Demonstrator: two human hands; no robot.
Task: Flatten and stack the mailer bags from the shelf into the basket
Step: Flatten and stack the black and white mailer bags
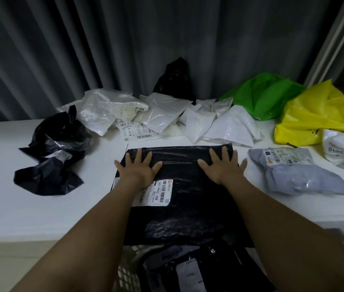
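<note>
2 released grips, left grip [138, 167] and right grip [223, 165], press flat on the black mailer bag [190, 209] at its far end.

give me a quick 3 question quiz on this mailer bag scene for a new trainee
1. True or false: the left hand and right hand both press with spread fingers on the black mailer bag.
2. What colour is the puffy mailer bag lying on the shelf just beyond the right hand? A red, B grey, C pink.
3. Fill in: the white shipping label on the black mailer bag shows beside the ___ wrist.
Key: 1 true; 2 B; 3 left.
</note>
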